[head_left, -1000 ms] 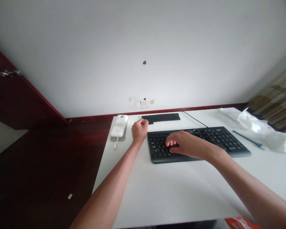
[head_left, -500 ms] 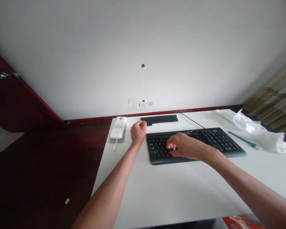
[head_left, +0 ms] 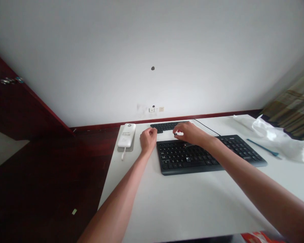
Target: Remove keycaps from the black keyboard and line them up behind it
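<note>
- The right hand [head_left: 188, 133] pinches a small black key [head_left: 175, 134] between thumb and fingers, above the gap between the keyboard [head_left: 197, 164] and the block of loose keys [head_left: 169, 126] behind it; a fingertip pinch suits so small a piece.
- The left hand [head_left: 148, 139] rests on the table [head_left: 192, 202], curled closed beside the loose keys; whether it hides anything cannot be told.
- The loose keys lie in neat rows, probably to preserve their order.
- A pale spot among the keyboard's keys looks like a bare key place.
- Print on the white power bank [head_left: 127, 135] and the keyboard's corner mark are too small to read.
</note>
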`<state>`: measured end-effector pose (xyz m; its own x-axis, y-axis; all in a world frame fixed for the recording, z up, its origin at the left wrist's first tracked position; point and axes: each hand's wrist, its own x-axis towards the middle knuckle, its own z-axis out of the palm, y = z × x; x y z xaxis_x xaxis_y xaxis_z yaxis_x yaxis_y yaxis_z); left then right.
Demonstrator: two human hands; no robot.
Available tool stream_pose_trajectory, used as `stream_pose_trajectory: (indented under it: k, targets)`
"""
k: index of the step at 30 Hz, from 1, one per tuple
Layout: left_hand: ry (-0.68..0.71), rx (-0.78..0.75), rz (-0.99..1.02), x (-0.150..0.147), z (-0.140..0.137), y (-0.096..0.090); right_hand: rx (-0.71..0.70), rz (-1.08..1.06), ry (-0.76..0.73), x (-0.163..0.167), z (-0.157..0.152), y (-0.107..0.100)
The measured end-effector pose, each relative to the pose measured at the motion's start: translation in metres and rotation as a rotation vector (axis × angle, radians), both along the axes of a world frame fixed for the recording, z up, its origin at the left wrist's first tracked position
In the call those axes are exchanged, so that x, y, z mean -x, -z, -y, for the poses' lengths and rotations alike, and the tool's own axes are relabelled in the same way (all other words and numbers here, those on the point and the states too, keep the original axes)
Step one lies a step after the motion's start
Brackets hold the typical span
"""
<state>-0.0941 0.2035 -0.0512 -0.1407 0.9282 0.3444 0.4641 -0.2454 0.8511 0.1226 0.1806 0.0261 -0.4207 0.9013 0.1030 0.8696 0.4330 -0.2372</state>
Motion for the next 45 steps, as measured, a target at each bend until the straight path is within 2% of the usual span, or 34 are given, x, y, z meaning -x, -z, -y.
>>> stream_pose_trajectory:
  k: [4, 10, 14, 19, 27, 45]
  targets:
    - [-0.009, 0.005, 0.004, 0.0, -0.001, 0.001, 0.023, 0.107, 0.06, 0.018, -0.023, 0.021]
    - [-0.012, 0.015, -0.023, -0.001, 0.0, -0.001, -0.011, 0.064, 0.119, 0.028, -0.024, 0.037]
    - [-0.01, 0.016, -0.022, -0.001, 0.001, -0.001, -0.026, -0.024, 0.169, 0.022, -0.02, 0.039]
    - [-0.001, 0.012, -0.013, -0.001, 0.001, -0.001, 0.012, -0.008, 0.273, 0.018, -0.017, 0.041]
    - [-0.005, 0.016, -0.021, -0.001, 0.001, 0.0, -0.021, -0.037, 0.276, 0.029, -0.028, 0.051]
    - [-0.018, 0.025, -0.04, -0.001, 0.002, -0.002, -0.058, -0.024, 0.306, 0.036, -0.036, 0.053]
